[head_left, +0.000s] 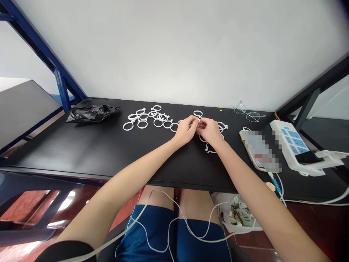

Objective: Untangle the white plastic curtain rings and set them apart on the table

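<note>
Both my hands meet above the black tabletop with fingertips pinched together. Between them shows a small white piece [199,120], apparently the eyelet of a white curtain ring; the fingers hide most of it. My left hand [187,131] is closed on it from the left, and my right hand [210,131] closes on it from the right. Several loose white rings with small eyelets [142,128] lie spread to the left of my hands. More rings lie under and beside my right hand, one open-looking ring [207,146] among them. A single ring [198,111] rests just behind my fingers.
A crumpled black plastic bag [92,113] lies on the black table [89,153] at left. Eyeglasses [253,116], a phone [255,151] on a cable and a white power strip [293,143] are at right. White cables [201,238] cross my lap. A wall stands behind.
</note>
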`<state>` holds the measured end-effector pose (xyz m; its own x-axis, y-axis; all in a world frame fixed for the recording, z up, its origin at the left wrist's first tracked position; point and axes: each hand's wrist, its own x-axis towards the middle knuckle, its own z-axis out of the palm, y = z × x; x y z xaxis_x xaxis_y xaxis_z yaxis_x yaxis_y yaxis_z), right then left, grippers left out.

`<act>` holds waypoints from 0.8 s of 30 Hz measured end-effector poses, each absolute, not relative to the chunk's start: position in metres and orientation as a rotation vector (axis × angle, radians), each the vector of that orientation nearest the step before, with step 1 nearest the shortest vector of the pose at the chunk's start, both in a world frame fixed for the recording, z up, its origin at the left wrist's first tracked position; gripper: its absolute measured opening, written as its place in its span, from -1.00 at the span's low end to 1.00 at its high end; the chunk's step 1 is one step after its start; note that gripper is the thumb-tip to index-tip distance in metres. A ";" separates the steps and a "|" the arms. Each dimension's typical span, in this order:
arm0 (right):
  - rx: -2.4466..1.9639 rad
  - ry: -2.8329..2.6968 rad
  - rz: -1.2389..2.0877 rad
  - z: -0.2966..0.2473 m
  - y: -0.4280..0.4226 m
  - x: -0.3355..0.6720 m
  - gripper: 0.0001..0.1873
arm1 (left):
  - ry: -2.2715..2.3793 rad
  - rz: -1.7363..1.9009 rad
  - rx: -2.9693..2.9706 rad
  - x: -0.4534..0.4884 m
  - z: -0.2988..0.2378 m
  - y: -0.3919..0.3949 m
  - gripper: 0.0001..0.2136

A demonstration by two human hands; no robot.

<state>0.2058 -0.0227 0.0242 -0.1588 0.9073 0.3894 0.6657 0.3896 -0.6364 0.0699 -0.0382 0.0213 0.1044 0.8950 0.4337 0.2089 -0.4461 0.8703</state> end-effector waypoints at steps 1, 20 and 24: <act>-1.357 -1.913 0.402 0.025 -0.023 0.206 -0.82 | 1.080 1.376 1.759 0.070 0.022 -0.039 -0.84; -1.399 -1.986 0.398 0.030 -0.029 0.200 -0.90 | 1.071 1.309 1.885 0.068 0.023 -0.041 -0.86; -1.451 -1.995 0.374 0.033 -0.032 0.199 -0.87 | 1.132 1.254 1.993 0.068 0.021 -0.041 -0.88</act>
<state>0.1985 -0.0320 0.0334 -0.1898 0.9266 0.3246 0.7459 0.3511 -0.5661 0.0678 -0.0413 0.0211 0.2210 0.8581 0.4635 0.3742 -0.5135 0.7722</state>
